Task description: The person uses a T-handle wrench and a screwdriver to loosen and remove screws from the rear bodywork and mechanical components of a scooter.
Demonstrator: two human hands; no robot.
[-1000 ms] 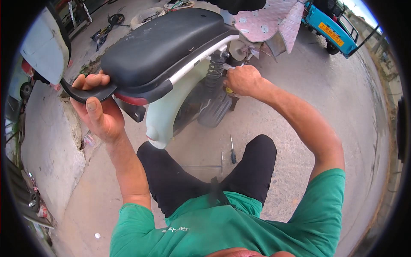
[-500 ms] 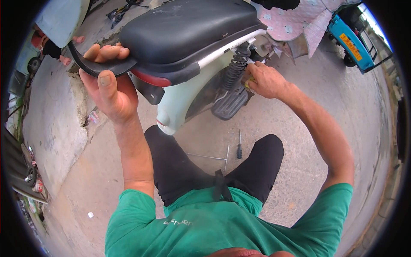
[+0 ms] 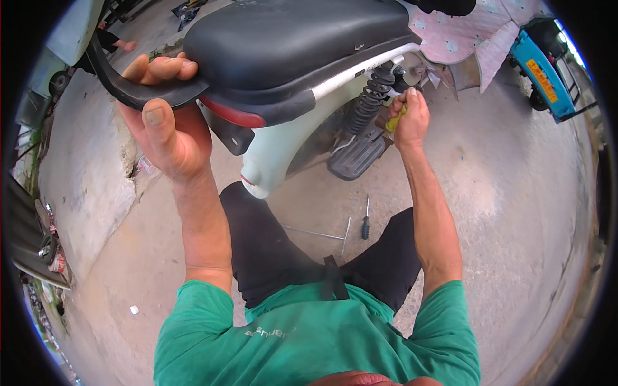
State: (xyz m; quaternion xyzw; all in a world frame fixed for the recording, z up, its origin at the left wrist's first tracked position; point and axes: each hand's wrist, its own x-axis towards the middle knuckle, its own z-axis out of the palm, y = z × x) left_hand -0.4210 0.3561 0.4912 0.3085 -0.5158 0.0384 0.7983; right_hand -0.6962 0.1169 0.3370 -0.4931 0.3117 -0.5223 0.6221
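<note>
A scooter's black seat sits over a pale green rear fender, with a red reflector at its back edge. My left hand is closed around the curved black grab bar behind the seat, fingers above and thumb below. Beside the coil shock absorber, my right hand is closed on a slim tool with a yellow handle. The tool's far end is too small to make out. A black ribbed footrest lies under it.
Between my knees, a T-shaped metal rod and a dark-handled screwdriver lie on the concrete. A pink quilted cover hangs at the far right, before a blue vehicle. Another person's hand shows at the far left.
My right hand has turned upright and its forearm has swung inward, showing more of the yellow handle. The left hand keeps its hold on the grab bar. The whole view has shifted slightly.
</note>
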